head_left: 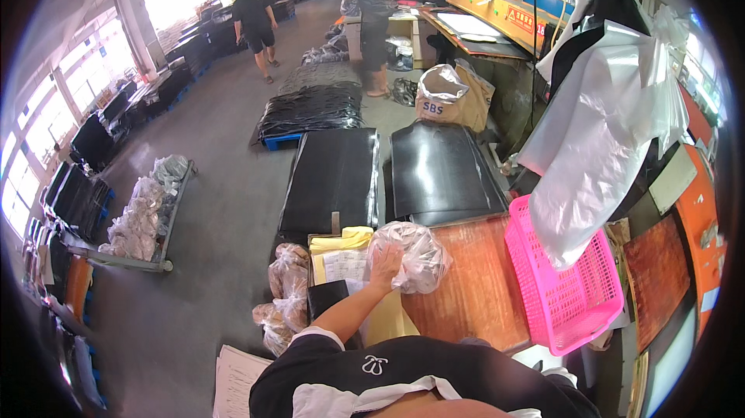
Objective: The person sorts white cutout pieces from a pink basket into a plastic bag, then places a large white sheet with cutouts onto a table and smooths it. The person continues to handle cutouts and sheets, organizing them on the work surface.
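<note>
My left hand (386,266) reaches forward and rests against the left side of a clear plastic bag (424,259). Its fingers look stretched out along the bag. The bag is knotted or bunched, and what it contains is hard to make out. It sits at the left edge of a worn reddish-brown board (473,286). Left of the hand lie yellow cloths or sheets (341,240) and a printed paper (344,267). My right hand does not show; only a bit of the right sleeve appears by my body.
A pink plastic basket (563,294) stands to the right, below hanging translucent plastic sheeting (597,146). Ahead are two stacks of black sheets (330,181). Filled bags (289,270) lie at left, beyond them a loaded cart (140,220). Two people (254,22) stand farther off.
</note>
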Motion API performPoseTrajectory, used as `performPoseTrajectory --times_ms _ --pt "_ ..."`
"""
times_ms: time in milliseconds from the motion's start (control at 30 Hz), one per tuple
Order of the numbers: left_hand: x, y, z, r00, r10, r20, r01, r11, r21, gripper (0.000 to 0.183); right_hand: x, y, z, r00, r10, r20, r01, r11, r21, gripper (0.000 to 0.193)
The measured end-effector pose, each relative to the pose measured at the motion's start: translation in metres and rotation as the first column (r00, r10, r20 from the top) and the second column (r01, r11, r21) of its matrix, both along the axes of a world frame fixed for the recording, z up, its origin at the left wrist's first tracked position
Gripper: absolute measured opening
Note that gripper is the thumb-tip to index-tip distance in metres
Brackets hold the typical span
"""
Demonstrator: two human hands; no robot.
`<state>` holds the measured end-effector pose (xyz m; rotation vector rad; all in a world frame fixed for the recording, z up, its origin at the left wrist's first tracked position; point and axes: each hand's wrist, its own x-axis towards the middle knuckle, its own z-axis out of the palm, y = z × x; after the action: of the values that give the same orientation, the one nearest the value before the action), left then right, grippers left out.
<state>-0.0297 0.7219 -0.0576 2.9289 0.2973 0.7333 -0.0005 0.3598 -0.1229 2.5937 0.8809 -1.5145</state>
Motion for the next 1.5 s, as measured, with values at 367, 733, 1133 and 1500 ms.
performPoseTrajectory --times_ms 367,733,1133,1500 --pt "-0.131 -0.084 -0.045 0.965 -0.042 -0.259 -0.021 0.971 -0.237 0.068 0.006 -0.021 -0.006 0.999 -0.047 0.007 0.048 0.999 -0.025 0.043" --pt "-0.170 -0.102 -0.020 0.881 -0.297 -0.370 0.198 0.939 -0.282 0.052 0.008 -0.024 -0.007 0.999 -0.032 0.007 0.032 0.996 -0.080 0.044" --pt "-0.170 -0.105 -0.016 0.865 -0.314 -0.392 0.194 0.929 -0.317 0.050 0.003 -0.035 -0.016 0.999 -0.042 -0.012 0.040 0.992 -0.123 0.045" --pt "-0.168 -0.106 -0.019 0.863 -0.324 -0.388 0.204 0.925 -0.320 0.051 0.002 -0.034 0.043 0.895 -0.260 0.362 0.171 0.950 0.261 0.045"
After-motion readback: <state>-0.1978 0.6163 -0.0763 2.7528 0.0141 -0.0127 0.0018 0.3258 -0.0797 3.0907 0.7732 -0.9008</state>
